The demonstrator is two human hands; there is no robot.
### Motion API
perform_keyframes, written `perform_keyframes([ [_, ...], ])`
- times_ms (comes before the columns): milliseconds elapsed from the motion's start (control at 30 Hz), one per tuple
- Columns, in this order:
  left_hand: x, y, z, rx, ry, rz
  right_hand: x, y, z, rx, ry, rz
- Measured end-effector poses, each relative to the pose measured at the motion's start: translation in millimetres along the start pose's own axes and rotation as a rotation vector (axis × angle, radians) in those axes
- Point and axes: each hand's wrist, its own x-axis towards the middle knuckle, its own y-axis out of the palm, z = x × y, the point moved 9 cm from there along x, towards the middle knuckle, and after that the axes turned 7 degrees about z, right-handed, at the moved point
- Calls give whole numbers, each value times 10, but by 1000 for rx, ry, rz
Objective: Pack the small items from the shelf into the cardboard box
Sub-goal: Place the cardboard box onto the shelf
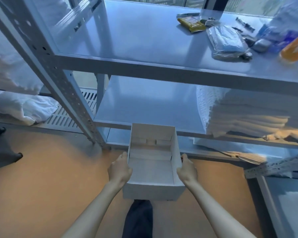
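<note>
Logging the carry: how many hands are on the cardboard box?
2. The left hand grips the left wall of the cardboard box; the right hand grips its right wall.

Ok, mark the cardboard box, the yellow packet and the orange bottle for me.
cardboard box (pixel 152 191): head view, on its near outer wall.
yellow packet (pixel 191 24): head view, middle of its top face.
orange bottle (pixel 295 47): head view, middle of its body.

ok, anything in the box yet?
No, the cardboard box, held by the left hand and right hand, shows only its bare floor.
</note>
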Motion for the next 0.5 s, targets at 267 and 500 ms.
perform_keyframes([
  [267,-1188,-367,-282,27,70,-105,-1244,-573,-164,55,-98,-186],
  [500,-1713,-1201,-344,-21,100,-240,-1805,-1067,421,76,-251,-334],
])
